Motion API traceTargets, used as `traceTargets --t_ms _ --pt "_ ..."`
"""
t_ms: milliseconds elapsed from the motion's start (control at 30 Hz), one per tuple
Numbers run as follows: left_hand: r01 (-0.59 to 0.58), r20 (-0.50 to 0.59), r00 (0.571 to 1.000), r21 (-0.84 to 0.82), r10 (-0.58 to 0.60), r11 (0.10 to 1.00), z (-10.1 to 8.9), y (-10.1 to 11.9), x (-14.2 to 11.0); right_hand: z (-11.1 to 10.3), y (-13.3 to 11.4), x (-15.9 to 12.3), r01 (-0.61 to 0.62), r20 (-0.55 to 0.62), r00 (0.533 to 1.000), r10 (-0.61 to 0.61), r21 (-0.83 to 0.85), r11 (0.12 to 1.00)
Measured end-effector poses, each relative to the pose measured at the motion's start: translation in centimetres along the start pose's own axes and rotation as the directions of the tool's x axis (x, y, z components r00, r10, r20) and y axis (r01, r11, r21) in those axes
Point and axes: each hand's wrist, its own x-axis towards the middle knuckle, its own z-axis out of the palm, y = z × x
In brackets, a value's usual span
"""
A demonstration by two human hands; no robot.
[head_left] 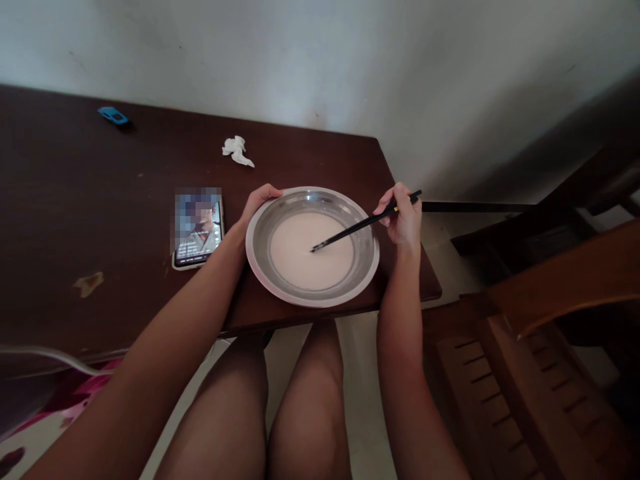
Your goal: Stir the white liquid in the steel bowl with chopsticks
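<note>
A wide metal basin (260,275) sits near the front edge of the dark table, holding a pale, creamy liquid (300,267). My left hand (261,200) grips the basin's far-left rim, its fingers partly hidden behind the metal. Over the basin's right side, my right hand (401,213) is closed around black chopsticks (353,228) with a yellow band near the top. Their tips slant down to the middle of the liquid and carry some whitish residue.
On the brown table (135,220), a lit phone (197,233) lies left of the basin. Farther back are crumpled white tissue (237,151) and a small blue object (113,116) by the wall (280,60). A slatted wooden chair (500,380) stands at right.
</note>
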Motion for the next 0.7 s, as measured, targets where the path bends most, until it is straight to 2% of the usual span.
traceTargets --t_ms 100,167,300,367,533,600,700 --pt "0.010 -0.047 0.999 -0.018 -0.011 1.000 0.2 0.2 -0.1 0.1 0.1 -0.1 -0.058 0.103 0.993 0.058 -0.006 0.998" --pt "0.023 -0.064 0.998 -0.020 -0.024 1.000 0.4 0.3 -0.2 0.1 0.2 -0.1 -0.056 0.127 0.990 0.056 -0.001 0.998" --pt "0.009 -0.062 0.998 -0.015 -0.009 1.000 0.6 0.3 -0.3 0.0 0.1 0.1 0.021 -0.014 1.000 -0.021 -0.010 1.000" --pt "0.002 -0.048 0.999 -0.012 -0.003 1.000 0.6 0.3 -0.3 0.0 0.0 0.1 0.023 -0.035 0.999 -0.023 -0.008 1.000" --pt "0.013 -0.030 0.999 0.009 -0.013 1.000 -0.2 0.1 0.1 0.3 0.1 -0.2 -0.058 0.097 0.993 0.060 -0.020 0.998" --pt "0.013 -0.017 1.000 0.008 -0.013 1.000 -0.5 0.0 0.3 0.3 0.2 -0.2 -0.033 0.058 0.998 0.034 -0.024 0.999" --pt "0.012 -0.010 1.000 0.009 -0.012 1.000 -0.5 0.1 0.3 0.2 0.1 0.0 0.030 -0.061 0.998 -0.032 -0.027 0.999"
